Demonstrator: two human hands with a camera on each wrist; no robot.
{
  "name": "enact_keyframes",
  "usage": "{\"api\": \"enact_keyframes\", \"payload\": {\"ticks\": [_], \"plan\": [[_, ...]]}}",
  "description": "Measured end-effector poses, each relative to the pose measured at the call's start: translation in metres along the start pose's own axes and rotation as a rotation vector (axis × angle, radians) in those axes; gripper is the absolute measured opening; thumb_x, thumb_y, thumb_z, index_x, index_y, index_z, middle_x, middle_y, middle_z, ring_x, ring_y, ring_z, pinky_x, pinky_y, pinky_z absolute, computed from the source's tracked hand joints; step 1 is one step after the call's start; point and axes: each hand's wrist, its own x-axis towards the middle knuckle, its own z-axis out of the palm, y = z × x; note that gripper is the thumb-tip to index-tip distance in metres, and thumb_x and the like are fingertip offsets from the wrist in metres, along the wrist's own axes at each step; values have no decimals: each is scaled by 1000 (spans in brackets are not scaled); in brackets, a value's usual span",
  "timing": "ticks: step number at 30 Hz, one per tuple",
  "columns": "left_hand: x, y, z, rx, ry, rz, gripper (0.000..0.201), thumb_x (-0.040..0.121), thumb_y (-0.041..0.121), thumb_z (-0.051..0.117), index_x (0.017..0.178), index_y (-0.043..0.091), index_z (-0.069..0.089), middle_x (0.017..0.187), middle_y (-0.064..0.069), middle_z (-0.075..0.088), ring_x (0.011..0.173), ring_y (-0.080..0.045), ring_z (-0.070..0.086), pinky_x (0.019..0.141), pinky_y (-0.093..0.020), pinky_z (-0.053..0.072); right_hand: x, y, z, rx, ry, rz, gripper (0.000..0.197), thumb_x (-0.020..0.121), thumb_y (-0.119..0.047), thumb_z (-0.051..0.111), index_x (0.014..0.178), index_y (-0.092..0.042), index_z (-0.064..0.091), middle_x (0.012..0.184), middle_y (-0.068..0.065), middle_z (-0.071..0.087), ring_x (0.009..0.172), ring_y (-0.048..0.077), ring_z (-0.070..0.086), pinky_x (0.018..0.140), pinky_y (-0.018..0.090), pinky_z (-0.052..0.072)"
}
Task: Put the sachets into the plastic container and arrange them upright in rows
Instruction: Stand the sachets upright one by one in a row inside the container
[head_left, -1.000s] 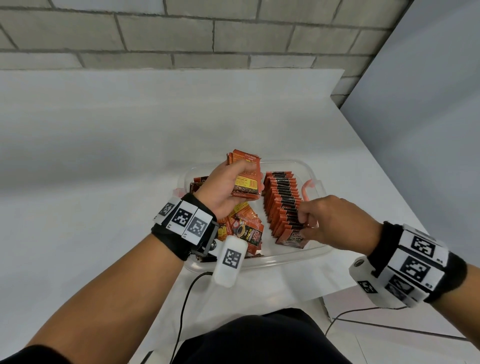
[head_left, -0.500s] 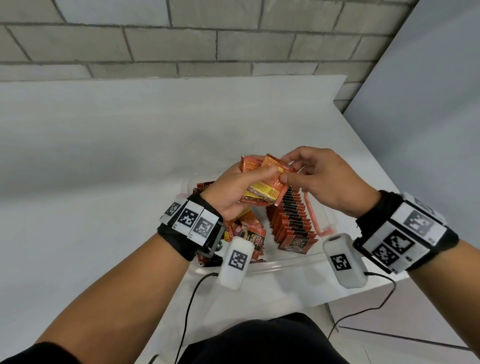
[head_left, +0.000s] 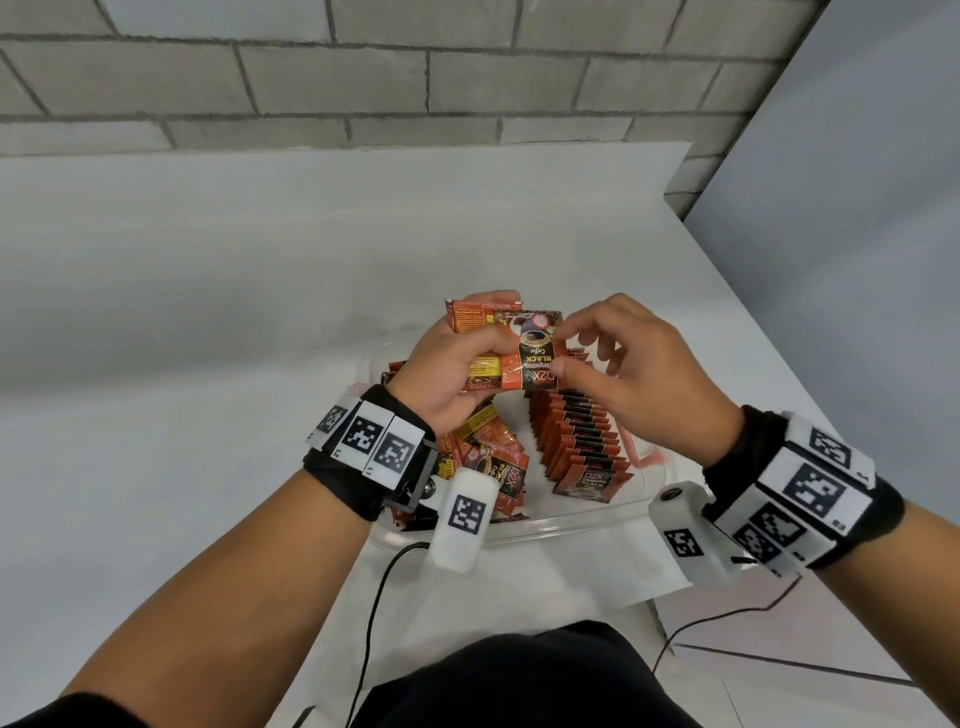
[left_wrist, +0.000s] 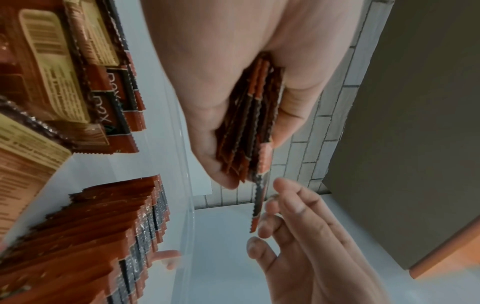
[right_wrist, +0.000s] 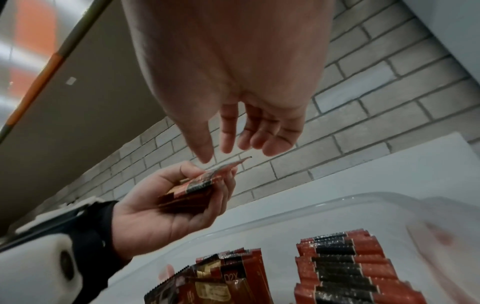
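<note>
My left hand (head_left: 457, 374) grips a stack of orange sachets (head_left: 470, 319) above the clear plastic container (head_left: 571, 526). One sachet (head_left: 537, 358) juts from the front of the stack, printed face toward me. My right hand (head_left: 618, 364) hovers at that sachet's right edge with thumb and fingers spread; the right wrist view shows a small gap between them and the sachet (right_wrist: 228, 164). A row of upright sachets (head_left: 576, 441) fills the container's right side. A loose pile of sachets (head_left: 498, 467) lies on its left side, partly hidden by my left wrist.
The container stands near the front right corner of a white table (head_left: 208, 312), with a pink latch (head_left: 652, 457) on its right side. A brick wall (head_left: 363, 78) runs behind. The table's right edge drops to the floor. Two cables hang from my wrists.
My right hand left the row in the container and rose to the stack in my left hand. The front sachet turned printed face up, and my right fingers loosened.
</note>
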Motion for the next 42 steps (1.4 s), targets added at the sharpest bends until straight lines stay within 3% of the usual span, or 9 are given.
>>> {"api": "enact_keyframes", "payload": {"ticks": [4,8,11,14,18,21,27,31,42], "plan": [[1,-1,1,14,-39,19,42,85,-13,50,114,16,60,110,-13,67,99,-29,66,84,-42,54,4,-2,-4,90,-22,209,28,87,-28,65,112,-25,54,97,-11,57,75,8,57,64,10,43],[2,-4,3,-18,-49,72,48,82,-19,48,117,13,57,107,-13,67,98,-29,66,84,-43,54,3,-5,-2,413,-154,452,24,86,-21,68,107,-17,56,83,0,72,77,15,67,70,30,53],[2,-4,1,-21,-103,80,48,81,-16,54,122,9,53,107,-15,67,95,-29,67,79,-40,56,6,-7,-6,464,-67,373,17,85,-6,67,93,-19,59,66,-5,69,62,9,63,66,25,50],[1,-1,-2,5,-159,85,45,76,-7,63,117,10,56,105,-13,68,94,-28,67,78,-38,56,11,-11,-13,434,-73,305,23,90,-4,57,96,-25,64,80,-7,67,66,2,59,62,18,46],[1,-2,0,43,-152,161,47,68,-14,62,106,13,58,104,-16,65,95,-28,66,76,-37,57,13,-10,-13,594,-45,393,34,92,-1,54,119,-21,57,80,4,62,80,21,63,70,35,53],[1,-5,-1,37,-126,196,46,72,-19,61,105,13,57,105,-15,63,98,-30,64,75,-37,58,10,-7,-13,790,-42,490,17,90,-3,58,106,-9,60,81,5,69,75,17,67,62,27,57],[2,-4,-1,28,-64,130,36,73,0,70,104,15,60,96,-11,63,87,-26,66,71,-33,56,5,6,-29,539,-54,359,5,84,-3,66,88,-7,66,75,7,72,68,19,67,62,27,58],[6,-1,-6,11,78,73,20,84,4,63,100,16,62,82,-10,63,68,-23,66,66,-34,54,-13,9,-37,177,-393,281,6,81,-9,72,83,-15,71,72,1,72,66,12,68,65,24,54],[6,-3,-4,65,65,-32,13,90,7,59,100,15,62,78,-9,66,66,-22,66,61,-29,55,-42,32,-3,-478,-582,62,13,89,-21,61,101,-24,67,92,-12,60,85,11,58,77,29,47]]}}
